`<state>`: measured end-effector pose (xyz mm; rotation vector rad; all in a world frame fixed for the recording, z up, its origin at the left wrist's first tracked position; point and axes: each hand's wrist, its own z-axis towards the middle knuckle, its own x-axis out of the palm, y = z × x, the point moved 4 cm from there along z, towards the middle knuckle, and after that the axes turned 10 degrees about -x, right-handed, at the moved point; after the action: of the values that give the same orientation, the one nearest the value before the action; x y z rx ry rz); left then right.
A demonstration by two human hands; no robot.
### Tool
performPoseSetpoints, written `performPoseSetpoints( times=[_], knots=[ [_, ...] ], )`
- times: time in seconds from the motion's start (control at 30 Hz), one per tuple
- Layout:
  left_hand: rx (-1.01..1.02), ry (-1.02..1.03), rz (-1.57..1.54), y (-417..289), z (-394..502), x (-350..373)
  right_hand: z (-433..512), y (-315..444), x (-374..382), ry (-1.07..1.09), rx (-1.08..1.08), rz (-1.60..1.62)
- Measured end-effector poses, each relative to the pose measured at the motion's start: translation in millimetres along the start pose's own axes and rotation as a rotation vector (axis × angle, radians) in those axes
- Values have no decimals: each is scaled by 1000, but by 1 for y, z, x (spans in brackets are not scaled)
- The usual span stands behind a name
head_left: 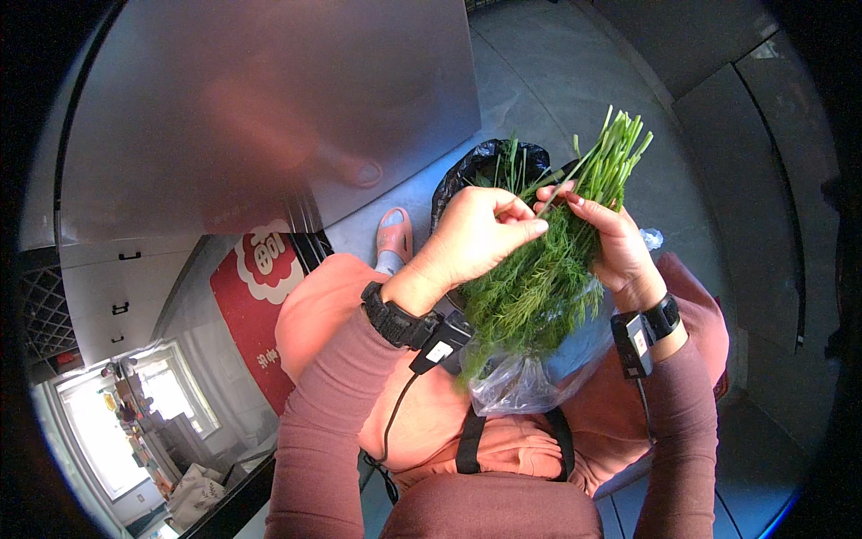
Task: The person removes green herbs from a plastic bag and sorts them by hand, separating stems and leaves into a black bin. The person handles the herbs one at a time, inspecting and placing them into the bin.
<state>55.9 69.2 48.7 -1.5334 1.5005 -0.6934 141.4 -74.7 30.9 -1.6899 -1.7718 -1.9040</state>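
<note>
My right hand (616,246) grips a thick bunch of dill (532,290), its cut stems (616,151) pointing up and away from me and its feathery leaves hanging towards my lap. Close beside it, my left hand (475,232) pinches a single dill stem (553,202) between thumb and fingers at the near edge of the bunch. Beyond my hands, a black plastic bag (448,182) stands open with loose green stems and leaves (510,165) inside. A clear plastic bag (512,391) lies on my lap, partly covered by the leaves.
A glossy grey cabinet panel (269,121) rises at the left, above a red mat (249,303) with white writing. Dark cabinet fronts (741,168) line the right. My foot in a pink slipper (394,232) rests on the grey tiled floor (518,87). A crumpled clear plastic piece (651,238) lies near my right wrist.
</note>
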Motion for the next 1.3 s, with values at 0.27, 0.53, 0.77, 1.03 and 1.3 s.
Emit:
performPoseSetpoints(
  times=[0.27,0.53,0.77,1.03,1.3],
  knots=[
    [-38,-132,182,28,8,-25,1,24,-20,18,-68,68],
    [70,-251,-80,17,16,-11,-3,25,3,106,-39,-22],
    [41,71,-492,-17,6,7,-1,-7,27,181,55,-110],
    [-23,82,-716,-5,10,-4,0,-10,26,117,75,-29],
    [88,-64,-682,-11,8,-15,2,-14,30,178,93,-161]
  ],
)
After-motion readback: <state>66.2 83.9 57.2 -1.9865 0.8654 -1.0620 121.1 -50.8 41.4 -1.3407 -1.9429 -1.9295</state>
